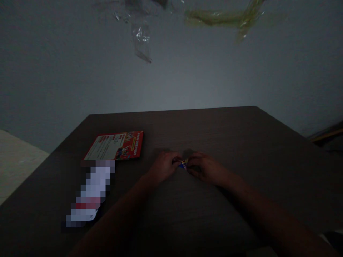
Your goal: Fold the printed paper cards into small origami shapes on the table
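Between my two hands, near the middle of the dark table, lies a small blue-and-yellow piece that looks like folded paper. My left hand grips its left side with thumb and fingers pinched. On the opposite side, the curled fingers of my right hand pinch its right edge. Both hands rest low, close to the tabletop. Fingers cover much of the piece, and the dim light hides its exact shape.
A flat red printed box or book with a white text panel lies left of my hands. Nearer me is a long, pale, pixelated object. The dark wooden table meets a grey wall bearing tape scraps.
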### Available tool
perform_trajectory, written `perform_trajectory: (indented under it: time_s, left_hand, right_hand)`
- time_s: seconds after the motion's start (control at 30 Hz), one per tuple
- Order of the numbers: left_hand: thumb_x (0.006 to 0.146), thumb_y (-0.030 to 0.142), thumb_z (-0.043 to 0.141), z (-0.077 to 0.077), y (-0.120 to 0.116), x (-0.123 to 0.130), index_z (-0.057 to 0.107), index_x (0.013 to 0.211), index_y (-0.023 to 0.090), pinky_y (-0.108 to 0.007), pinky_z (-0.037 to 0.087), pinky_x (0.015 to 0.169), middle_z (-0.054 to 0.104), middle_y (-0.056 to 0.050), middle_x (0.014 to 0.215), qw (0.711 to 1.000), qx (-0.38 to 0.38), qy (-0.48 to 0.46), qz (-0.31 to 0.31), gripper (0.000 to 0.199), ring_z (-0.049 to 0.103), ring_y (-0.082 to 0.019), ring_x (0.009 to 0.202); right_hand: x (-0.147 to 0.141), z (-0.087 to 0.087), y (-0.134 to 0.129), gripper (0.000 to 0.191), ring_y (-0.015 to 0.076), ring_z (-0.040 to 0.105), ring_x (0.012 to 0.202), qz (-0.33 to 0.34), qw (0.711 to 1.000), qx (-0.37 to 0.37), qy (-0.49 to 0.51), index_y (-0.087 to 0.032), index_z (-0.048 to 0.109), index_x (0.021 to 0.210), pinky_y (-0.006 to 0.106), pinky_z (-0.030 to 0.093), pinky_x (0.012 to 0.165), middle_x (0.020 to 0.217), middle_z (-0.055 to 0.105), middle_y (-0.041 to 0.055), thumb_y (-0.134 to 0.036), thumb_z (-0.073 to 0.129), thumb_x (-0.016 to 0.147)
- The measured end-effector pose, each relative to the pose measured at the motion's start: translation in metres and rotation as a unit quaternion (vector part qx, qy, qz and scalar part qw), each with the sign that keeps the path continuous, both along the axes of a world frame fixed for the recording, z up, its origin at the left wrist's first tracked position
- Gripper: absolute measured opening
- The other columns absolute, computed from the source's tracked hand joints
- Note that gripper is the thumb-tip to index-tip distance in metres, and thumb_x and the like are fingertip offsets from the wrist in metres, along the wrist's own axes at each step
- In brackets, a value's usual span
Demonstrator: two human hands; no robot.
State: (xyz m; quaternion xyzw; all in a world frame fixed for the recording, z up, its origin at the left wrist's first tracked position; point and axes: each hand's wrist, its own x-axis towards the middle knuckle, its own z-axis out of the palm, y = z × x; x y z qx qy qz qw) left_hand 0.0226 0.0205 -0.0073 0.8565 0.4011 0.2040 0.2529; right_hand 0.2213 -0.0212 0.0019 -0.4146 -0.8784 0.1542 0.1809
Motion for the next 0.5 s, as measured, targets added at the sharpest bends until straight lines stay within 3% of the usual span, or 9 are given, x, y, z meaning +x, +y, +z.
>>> perform_trajectory:
  time_s: [0.27,0.5]
  left_hand:
    - [0.074,0.022,0.065,-0.005,0.002,-0.005,0.065,0.084,0.019,-0.028,0.042,0.075,0.062,-0.002,0.085,0.998,0.047,0.014,0.045,0.010,0.056,-0.017,0.086]
    - [0.078,0.026,0.061,-0.004,0.006,-0.012,0.066,0.082,0.018,-0.028,0.041,0.073,0.061,-0.002,0.082,0.997,0.048,0.011,0.057,0.010,0.055,-0.017,0.081]
  right_hand:
    - [-0.002,0.002,-0.007,0.023,0.0192,0.052,0.093,0.017,0.996,0.028,-0.082,-0.023,0.063,0.105,0.036,0.042,0.084,0.097,0.056,0.0071,-0.025,0.047,0.089]
    - [-0.004,0.002,-0.013,0.033,0.0234,0.048,0.101,0.006,0.991,0.060,-0.119,-0.029,0.056,0.121,0.041,0.042,0.084,0.111,0.051,0.0102,-0.029,0.045,0.090]
